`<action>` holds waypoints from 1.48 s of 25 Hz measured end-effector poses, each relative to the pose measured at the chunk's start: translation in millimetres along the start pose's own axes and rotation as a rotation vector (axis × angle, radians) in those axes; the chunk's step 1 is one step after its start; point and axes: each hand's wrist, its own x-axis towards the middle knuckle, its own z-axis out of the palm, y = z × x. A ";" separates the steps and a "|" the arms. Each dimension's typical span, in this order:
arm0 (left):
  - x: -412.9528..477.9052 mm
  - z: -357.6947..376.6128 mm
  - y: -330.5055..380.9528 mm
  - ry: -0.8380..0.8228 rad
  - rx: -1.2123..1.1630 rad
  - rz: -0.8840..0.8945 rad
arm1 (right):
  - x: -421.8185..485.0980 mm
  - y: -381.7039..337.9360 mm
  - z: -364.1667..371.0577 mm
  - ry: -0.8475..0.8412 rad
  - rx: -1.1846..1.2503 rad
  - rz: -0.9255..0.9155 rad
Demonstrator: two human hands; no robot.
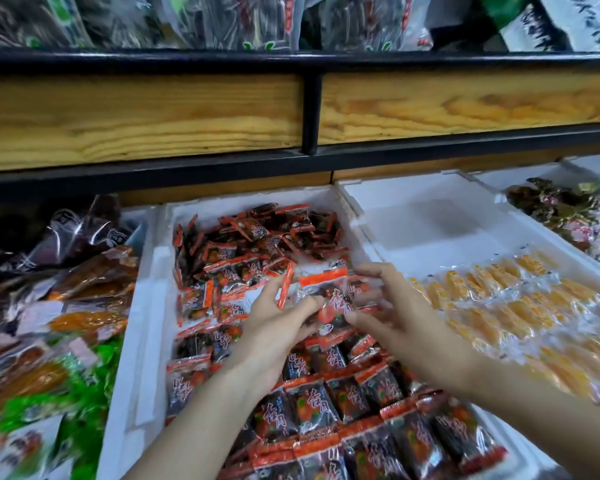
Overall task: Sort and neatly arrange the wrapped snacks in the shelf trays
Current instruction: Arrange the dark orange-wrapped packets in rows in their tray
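Note:
A white foam tray holds several red-and-black wrapped snacks. Those at the far end lie in a loose heap; those at the near end stand in overlapping rows. Above the middle of the tray my left hand grips a small bunch of these snack packets, held upright. My right hand is beside the bunch on its right, fingers spread and touching the packets' edge. The hands are slightly blurred.
To the right a second foam tray holds yellow wrapped snacks in its near half. Further right is a tray of dark mixed sweets. Left lie brown, orange and green packets. A wooden shelf front overhangs the trays.

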 end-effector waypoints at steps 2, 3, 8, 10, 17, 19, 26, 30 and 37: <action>-8.1 6.0 2.3 -0.041 0.065 0.070 | 1.5 -4.0 -3.9 -0.001 0.040 0.094; -13.9 8.9 3.7 -0.059 0.124 0.116 | 2.3 -3.4 -7.9 -0.015 0.064 0.122; -21.6 16.8 -3.3 -0.094 0.454 0.242 | -1.5 10.1 -31.6 -0.118 0.113 0.197; -18.6 19.7 -9.1 -0.080 0.483 0.249 | -3.1 15.5 -40.5 -0.148 0.089 0.186; -9.5 6.2 -28.2 0.036 0.545 0.193 | -3.8 51.9 -47.8 -0.187 -0.445 0.140; -7.7 2.6 -32.3 0.056 0.570 0.137 | -3.3 60.9 -33.0 -0.331 -0.514 0.146; -11.1 -3.6 -41.5 0.062 0.548 0.078 | -7.3 95.7 -10.3 -0.463 -0.809 0.096; -19.8 -3.1 -45.4 -0.024 0.284 0.028 | -12.7 85.7 -11.0 -0.391 -0.815 0.049; -32.7 0.5 -47.5 0.036 0.524 0.377 | -23.4 14.5 11.1 -0.179 0.307 0.574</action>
